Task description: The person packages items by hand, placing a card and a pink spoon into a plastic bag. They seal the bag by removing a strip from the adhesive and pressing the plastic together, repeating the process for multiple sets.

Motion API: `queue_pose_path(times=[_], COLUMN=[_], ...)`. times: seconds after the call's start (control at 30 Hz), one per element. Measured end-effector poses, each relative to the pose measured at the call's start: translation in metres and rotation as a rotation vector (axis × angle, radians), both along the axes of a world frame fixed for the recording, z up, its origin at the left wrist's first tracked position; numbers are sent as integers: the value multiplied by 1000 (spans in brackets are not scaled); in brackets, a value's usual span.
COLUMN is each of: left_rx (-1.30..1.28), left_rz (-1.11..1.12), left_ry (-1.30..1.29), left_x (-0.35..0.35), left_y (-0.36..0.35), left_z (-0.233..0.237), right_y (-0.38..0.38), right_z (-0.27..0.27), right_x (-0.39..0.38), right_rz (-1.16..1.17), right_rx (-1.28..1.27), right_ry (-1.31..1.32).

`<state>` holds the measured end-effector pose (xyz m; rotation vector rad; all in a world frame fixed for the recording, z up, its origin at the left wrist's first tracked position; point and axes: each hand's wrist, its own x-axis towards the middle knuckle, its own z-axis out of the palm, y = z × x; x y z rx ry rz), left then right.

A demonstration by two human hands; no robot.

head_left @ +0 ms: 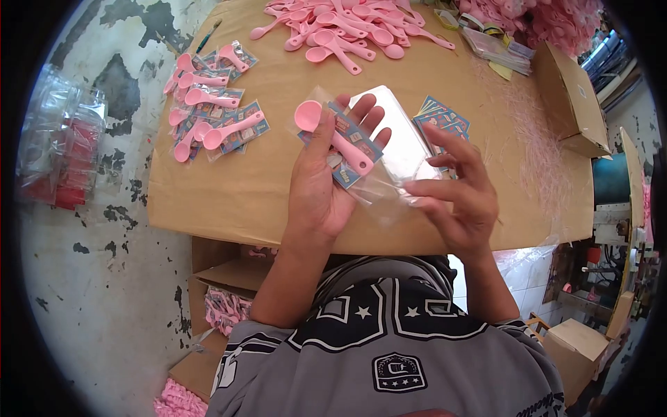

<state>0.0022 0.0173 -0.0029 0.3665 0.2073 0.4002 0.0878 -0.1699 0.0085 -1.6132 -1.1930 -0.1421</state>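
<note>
My left hand [323, 174] holds a pink spoon [345, 144] and a blue printed card [347, 170] in a clear plastic bag [382, 198], with the thumb across the spoon near its bowl. The bag's loose end reaches toward my right hand [455, 194], whose thumb and index finger are pinched at its edge. Beneath and behind the hands lies a stack of clear bags [396, 132]. Partly behind my right fingers are several blue cards [445, 115].
Bagged spoons with cards [212, 97] lie at the left of the brown table [278, 76]. A pile of loose pink spoons [347, 28] is at the back. An open cardboard box [566, 104] and a pack of plastic sleeves [493, 50] sit at the right.
</note>
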Motion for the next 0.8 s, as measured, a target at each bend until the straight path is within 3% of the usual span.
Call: queue_pose_path(times=[0.13, 0.23, 0.33, 0.47, 0.53, 0.6, 0.67, 0.73, 0.8], left_rx=[-55, -64, -35, -26, -44, 131, 299, 471, 706], left_rz=[-112, -181, -253, -314, -286, -209, -158, -184, -239], left_ry=[-72, -68, -57, -13, 6, 68, 65, 42, 70], left_x=[-4, -2, -3, -5, -7, -10, -9, -11, -13], left_y=[8, 3, -5, -7, -1, 7, 9, 6, 1], left_z=[5, 9, 9, 3, -3, -2, 2, 8, 16], right_y=[-7, 8, 23, 28, 28, 17, 20, 20, 23], right_z=[2, 11, 10, 19, 22, 26, 19, 25, 21], right_x=[10, 10, 7, 9, 13, 21, 15, 11, 8], right_rz=[-114, -182, -120, 10, 76, 198, 128, 58, 72], right_rx=[-54, -207, -171, -124, -8, 31, 106, 17, -37], right_ry=[67, -177, -328, -268, -123, 103, 371, 596, 689])
